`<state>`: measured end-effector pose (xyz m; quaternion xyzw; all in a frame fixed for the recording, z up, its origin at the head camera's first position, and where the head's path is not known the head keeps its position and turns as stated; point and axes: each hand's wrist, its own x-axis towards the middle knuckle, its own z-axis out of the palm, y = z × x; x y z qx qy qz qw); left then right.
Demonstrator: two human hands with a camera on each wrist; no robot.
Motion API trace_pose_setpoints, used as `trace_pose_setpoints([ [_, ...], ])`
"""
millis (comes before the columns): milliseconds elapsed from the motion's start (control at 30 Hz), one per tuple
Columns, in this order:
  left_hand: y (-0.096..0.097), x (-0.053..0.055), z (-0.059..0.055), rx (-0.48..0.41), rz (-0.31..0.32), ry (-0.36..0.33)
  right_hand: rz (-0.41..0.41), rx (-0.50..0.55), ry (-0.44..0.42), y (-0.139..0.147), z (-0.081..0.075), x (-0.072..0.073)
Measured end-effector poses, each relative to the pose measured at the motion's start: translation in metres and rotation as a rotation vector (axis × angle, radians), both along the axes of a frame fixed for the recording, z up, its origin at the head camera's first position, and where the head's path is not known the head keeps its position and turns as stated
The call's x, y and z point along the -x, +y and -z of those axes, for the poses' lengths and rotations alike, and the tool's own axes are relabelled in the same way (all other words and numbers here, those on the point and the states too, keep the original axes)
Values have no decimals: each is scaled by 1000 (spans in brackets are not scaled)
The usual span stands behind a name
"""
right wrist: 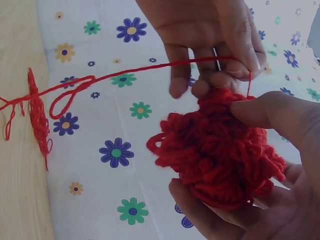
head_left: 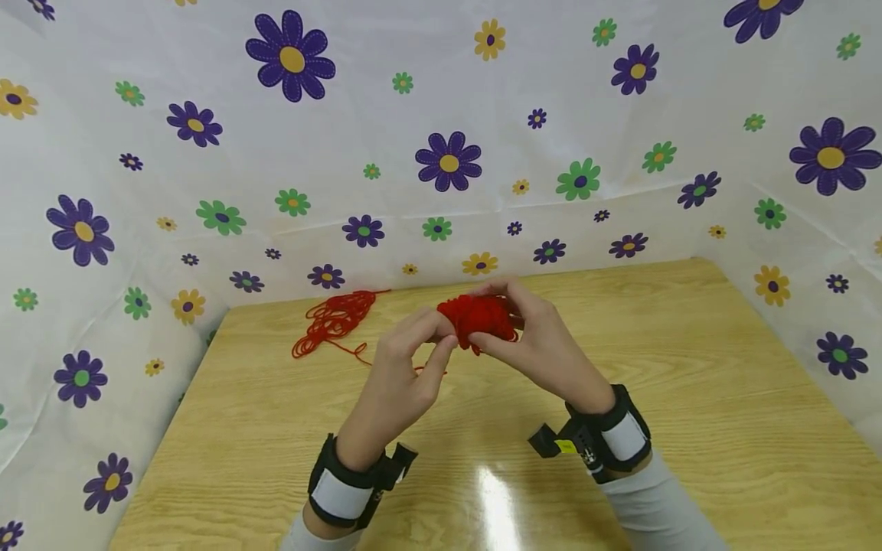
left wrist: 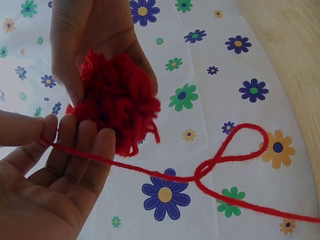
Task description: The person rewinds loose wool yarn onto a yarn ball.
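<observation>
A bundle of red yarn is gripped by my right hand, its thumb on the near side and the fingers behind. Loops stick out all over the bundle in the right wrist view. Just left of it, my left hand pinches a strand of the same yarn between thumb and index finger. That strand runs off with a small twisted loop in it. The left hand's other fingers are loosely bent beside the bundle.
A loose tangle of red yarn lies at the back left of the wooden table, with a strand trailing toward my left hand. Flower-patterned white cloth stands behind the table and along both sides.
</observation>
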<state>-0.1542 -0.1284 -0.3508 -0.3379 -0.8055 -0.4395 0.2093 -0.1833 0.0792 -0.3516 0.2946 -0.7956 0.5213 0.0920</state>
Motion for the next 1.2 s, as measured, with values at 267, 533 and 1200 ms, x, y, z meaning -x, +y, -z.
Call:
trace_pose_setpoints([
  [267, 1, -2, -1, -4, -29, 38, 6, -27, -20, -2, 1, -1],
  [533, 8, 0, 2, -11, 6, 54, 6, -16, -23, 2, -1, 0],
  [1200, 11, 4, 3, -15, -18, 1, -54, 343, -479, 20, -13, 5],
])
